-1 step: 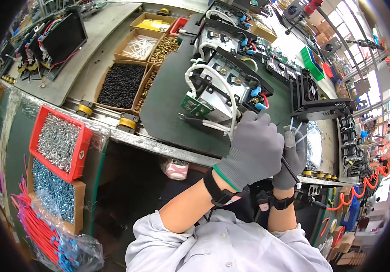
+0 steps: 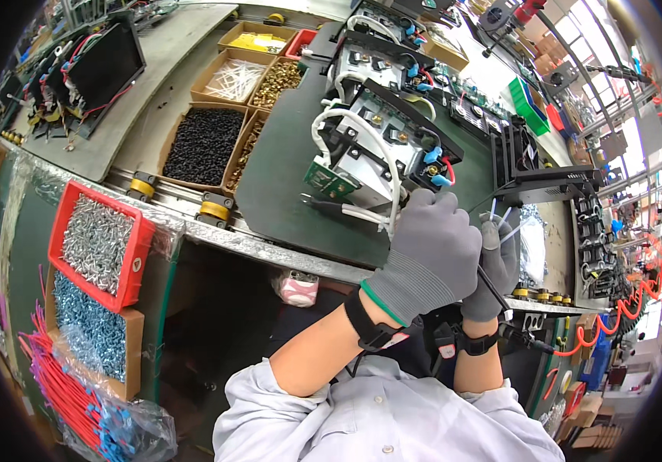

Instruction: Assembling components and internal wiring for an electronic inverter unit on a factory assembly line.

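Observation:
My left hand (image 2: pixel 432 254), in a grey glove, is closed in a fist in front of the nearest electronic unit (image 2: pixel 373 154); what its fingers grip is hidden. Beside it, my right hand (image 2: pixel 498 262), also gloved, has its fingers closed, with thin white cable ties (image 2: pixel 505 219) sticking up from it. A black cable-like piece (image 2: pixel 494 290) slants down between the two hands; which one holds it I cannot tell. The unit has metal blocks, blue and red leads and a thick white cable (image 2: pixel 394 165). Its black-sleeved lead (image 2: pixel 323 205) lies on the dark green board (image 2: pixel 281 177).
Boxes of black screws (image 2: pixel 203 145), brass fasteners (image 2: pixel 277 81) and white ties (image 2: pixel 232 78) stand left of the board. A red bin of silver screws (image 2: pixel 140 266) sits nearer left. A black bracketed housing (image 2: pixel 546 185) and a red coiled hose (image 2: pixel 627 312) are at right.

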`<action>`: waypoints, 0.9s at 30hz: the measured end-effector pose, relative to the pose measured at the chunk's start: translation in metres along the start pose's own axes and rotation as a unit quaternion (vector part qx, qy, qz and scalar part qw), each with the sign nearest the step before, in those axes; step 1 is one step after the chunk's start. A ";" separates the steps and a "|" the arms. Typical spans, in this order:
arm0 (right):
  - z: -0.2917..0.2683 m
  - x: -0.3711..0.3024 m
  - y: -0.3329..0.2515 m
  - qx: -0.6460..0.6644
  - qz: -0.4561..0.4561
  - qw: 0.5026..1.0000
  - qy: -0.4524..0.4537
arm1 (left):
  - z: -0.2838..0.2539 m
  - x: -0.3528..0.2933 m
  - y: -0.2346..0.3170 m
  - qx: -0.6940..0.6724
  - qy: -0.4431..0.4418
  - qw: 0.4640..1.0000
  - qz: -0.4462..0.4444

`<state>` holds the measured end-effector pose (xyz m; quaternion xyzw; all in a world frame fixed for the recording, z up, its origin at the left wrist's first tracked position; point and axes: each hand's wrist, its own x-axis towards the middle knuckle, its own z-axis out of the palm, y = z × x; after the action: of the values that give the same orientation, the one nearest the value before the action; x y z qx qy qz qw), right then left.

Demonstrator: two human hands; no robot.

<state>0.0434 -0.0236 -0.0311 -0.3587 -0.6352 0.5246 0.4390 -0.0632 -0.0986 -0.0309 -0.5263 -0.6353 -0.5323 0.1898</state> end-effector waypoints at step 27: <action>0.099 0.060 -0.090 -0.108 -0.269 0.920 -0.262 | -0.151 0.017 -0.109 -0.383 0.119 0.877 -0.264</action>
<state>-0.0696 -0.0211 0.0622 -0.0693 -0.8530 0.3899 0.3400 -0.2127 -0.2102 -0.0143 -0.3036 -0.4697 -0.8229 -0.1003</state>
